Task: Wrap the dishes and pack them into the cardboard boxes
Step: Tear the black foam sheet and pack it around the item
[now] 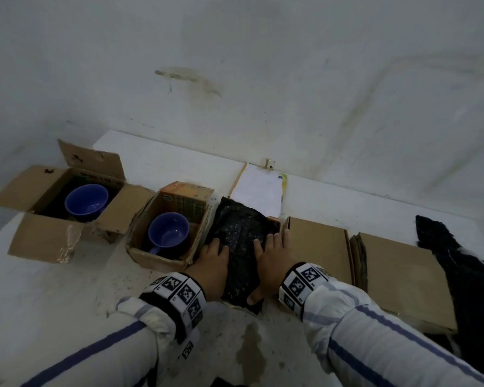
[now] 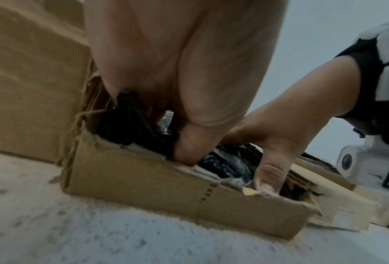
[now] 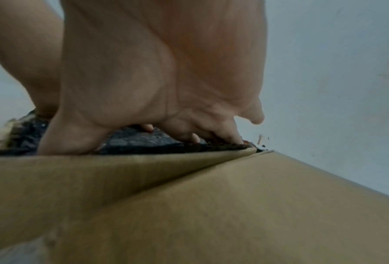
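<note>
A dish wrapped in black bubble wrap (image 1: 239,233) lies in a shallow cardboard box (image 2: 166,187) at the table's middle. My left hand (image 1: 214,255) holds the bundle's left side, fingers on top and thumb down its near edge. My right hand (image 1: 271,252) holds the right side the same way. In the left wrist view the left thumb (image 2: 186,146) digs in beside the black wrap (image 2: 229,164), and the right hand (image 2: 279,139) reaches in alongside. In the right wrist view my right fingers (image 3: 225,135) curl onto the wrap (image 3: 132,142) at the box wall.
To the left, a small box holds a blue cup (image 1: 168,230), and a larger open box holds a blue bowl (image 1: 86,201). Flat cardboard flaps (image 1: 316,247) extend right. A black wrap sheet (image 1: 458,261) lies at the right edge. White paper (image 1: 259,191) leans by the wall.
</note>
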{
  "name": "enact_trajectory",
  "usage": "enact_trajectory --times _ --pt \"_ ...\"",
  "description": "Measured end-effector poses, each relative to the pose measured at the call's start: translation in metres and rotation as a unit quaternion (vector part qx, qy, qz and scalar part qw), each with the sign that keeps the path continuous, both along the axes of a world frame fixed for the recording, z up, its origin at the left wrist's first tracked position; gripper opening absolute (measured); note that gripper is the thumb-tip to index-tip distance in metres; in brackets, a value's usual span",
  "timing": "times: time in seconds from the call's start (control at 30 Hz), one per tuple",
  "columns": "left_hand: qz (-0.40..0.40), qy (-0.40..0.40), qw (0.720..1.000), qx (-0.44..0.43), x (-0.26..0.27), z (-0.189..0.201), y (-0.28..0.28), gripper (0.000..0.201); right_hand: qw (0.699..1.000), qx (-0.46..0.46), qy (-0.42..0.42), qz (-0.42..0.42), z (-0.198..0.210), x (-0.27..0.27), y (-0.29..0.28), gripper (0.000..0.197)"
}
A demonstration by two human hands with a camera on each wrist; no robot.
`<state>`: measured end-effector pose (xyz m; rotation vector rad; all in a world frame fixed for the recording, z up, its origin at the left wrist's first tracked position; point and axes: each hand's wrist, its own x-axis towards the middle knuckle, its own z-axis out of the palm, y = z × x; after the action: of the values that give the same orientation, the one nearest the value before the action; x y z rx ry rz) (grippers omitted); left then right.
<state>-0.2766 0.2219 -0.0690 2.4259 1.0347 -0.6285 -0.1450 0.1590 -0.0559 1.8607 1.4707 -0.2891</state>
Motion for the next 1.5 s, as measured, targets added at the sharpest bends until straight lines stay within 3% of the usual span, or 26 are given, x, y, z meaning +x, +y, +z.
enact_trajectory --times 0.13,0.23,0.3,0.53,0.8,0.93,1.07,1.13,1.2,1.27,1.3,1.5 --pt "-0.006 -0.049 0.999 0.013 -0.006 -0.005 -0.003 0.076 1.000 -0.005 -0.019 -0.020 -0.012 -0.009 0.003 0.124" --pt "-0.003 -0.124 0.991 0.045 -0.014 -0.003 -0.004 0.048 1.000 -0.009 -0.016 -0.024 -0.012 -0.009 0.003 0.123" --pt "-0.011 -0.124 0.989 0.076 -0.019 -0.001 -0.006 0.037 1.000 -0.006 -0.009 -0.022 -0.010 -0.005 0.000 0.126" --pt "-0.028 -0.055 0.998 -0.008 -0.016 0.001 0.006 0.056 1.000 -0.002 0.004 -0.006 -0.008 -0.002 -0.004 0.128" --pt "-0.014 -0.062 0.987 0.146 -0.007 -0.016 -0.011 0.039 0.999 0.033 0.024 0.001 -0.010 0.000 -0.012 0.119" --pt "-0.001 -0.095 0.989 0.117 -0.012 -0.022 -0.011 0.049 0.998 0.035 0.043 -0.002 -0.010 0.003 -0.014 0.121" --pt "0.088 -0.160 0.983 -0.030 -0.012 -0.018 -0.009 0.057 0.995 -0.025 0.087 -0.032 0.009 0.006 -0.001 0.121" --pt "0.117 -0.195 0.972 -0.059 -0.011 -0.014 -0.008 0.053 0.982 -0.031 0.168 -0.080 0.028 0.013 0.013 0.104" --pt "0.133 -0.210 0.967 -0.059 -0.011 -0.013 -0.007 0.056 0.970 0.017 0.226 -0.084 0.042 0.019 0.030 0.069" --pt "0.125 -0.177 0.975 -0.057 -0.012 -0.013 -0.008 0.076 0.966 0.105 0.228 -0.053 0.049 0.019 0.046 0.043" --pt "0.116 -0.157 0.979 -0.054 -0.012 -0.014 -0.009 0.088 0.963 0.135 0.231 -0.042 0.048 0.017 0.054 0.040" --pt "0.085 -0.105 0.990 -0.031 -0.009 -0.011 -0.009 0.118 0.967 0.089 0.233 -0.053 0.013 0.004 0.078 0.095"
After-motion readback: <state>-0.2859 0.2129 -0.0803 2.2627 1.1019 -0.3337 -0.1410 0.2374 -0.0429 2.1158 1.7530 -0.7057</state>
